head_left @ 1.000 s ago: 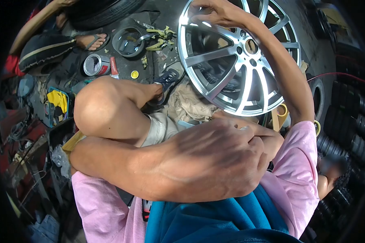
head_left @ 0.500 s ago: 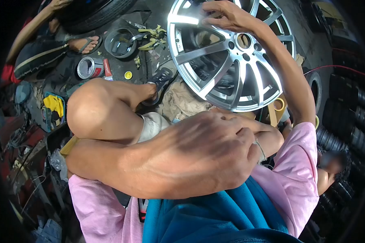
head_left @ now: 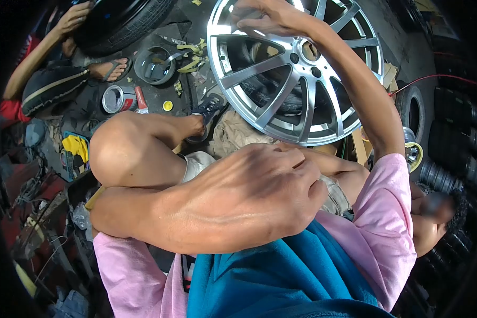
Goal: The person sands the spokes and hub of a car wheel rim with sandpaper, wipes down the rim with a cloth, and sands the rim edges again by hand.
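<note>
A silver multi-spoke wheel rim (head_left: 302, 119) lies tilted in front of my knees. My right hand (head_left: 273, 18) is over its upper left part, fingers bent and close to the bright outer spoke; anything held under them is hidden. My left hand (head_left: 270, 191) is closed in front of my lap, back of the hand up, fingers curled under and out of sight. Crumpled brown paper or cloth (head_left: 236, 132) lies below the rim, beside my shoe (head_left: 212, 108).
At the upper left, another person's hand (head_left: 74, 18) is beside a black tire (head_left: 127, 34). A round basin (head_left: 155, 66), an open can (head_left: 116, 99) and a yellow lid (head_left: 167, 105) are on the floor. Stacked tires (head_left: 453, 138) line the right, near another person (head_left: 429, 222).
My right hand has moved left and up along the rim. The rim appears shifted slightly left, and my left hand sits slightly farther left.
</note>
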Demonstrator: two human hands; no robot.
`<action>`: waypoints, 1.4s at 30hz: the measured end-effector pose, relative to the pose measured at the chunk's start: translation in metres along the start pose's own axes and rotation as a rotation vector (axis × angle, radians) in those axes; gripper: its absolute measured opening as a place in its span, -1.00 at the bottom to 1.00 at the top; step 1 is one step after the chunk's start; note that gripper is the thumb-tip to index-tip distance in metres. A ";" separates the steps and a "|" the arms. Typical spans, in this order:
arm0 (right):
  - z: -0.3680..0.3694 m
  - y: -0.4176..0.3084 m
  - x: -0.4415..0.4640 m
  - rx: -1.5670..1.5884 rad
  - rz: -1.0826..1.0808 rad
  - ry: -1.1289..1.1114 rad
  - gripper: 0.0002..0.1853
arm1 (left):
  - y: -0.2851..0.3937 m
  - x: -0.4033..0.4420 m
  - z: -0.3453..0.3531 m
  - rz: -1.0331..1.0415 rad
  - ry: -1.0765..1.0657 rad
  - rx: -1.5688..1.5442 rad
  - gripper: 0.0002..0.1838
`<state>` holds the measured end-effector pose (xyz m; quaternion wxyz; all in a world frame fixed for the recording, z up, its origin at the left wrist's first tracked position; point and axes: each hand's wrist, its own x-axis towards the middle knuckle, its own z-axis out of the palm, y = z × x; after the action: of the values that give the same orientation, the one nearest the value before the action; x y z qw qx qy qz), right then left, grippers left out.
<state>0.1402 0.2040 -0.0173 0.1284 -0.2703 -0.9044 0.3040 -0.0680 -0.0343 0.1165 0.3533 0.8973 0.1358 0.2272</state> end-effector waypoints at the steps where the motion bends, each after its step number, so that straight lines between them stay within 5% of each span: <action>1: 0.002 0.002 0.003 0.004 0.014 -0.019 -0.75 | -0.001 0.000 0.001 0.003 0.004 0.003 -0.85; 16: -0.019 -0.001 -0.045 -0.066 0.043 -0.077 -0.79 | 0.001 -0.005 0.003 -0.050 0.005 0.009 -0.86; 18: -0.013 0.006 -0.063 -0.204 0.057 -0.066 -0.67 | 0.000 -0.004 0.003 -0.043 0.020 -0.011 -0.87; 24: -0.008 0.005 -0.093 -0.275 0.119 -0.002 -0.73 | 0.000 -0.001 0.007 -0.019 0.067 0.036 -0.87; 28: 0.001 -0.003 -0.090 -0.138 0.212 0.143 -0.74 | -0.002 0.002 0.007 -0.058 -0.080 0.003 -0.83; 34: -0.010 0.000 -0.077 -0.108 0.025 0.090 -0.81 | -0.006 0.004 0.010 -0.075 -0.073 -0.011 -0.81; 42: 0.003 0.017 -0.115 -0.275 0.078 0.129 -0.74 | -0.006 0.003 0.007 -0.102 -0.123 -0.041 -0.79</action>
<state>0.2404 0.1487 -0.0376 0.1361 -0.3394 -0.9161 0.1642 -0.0627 -0.0329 0.1090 0.3904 0.8940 0.1548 0.1561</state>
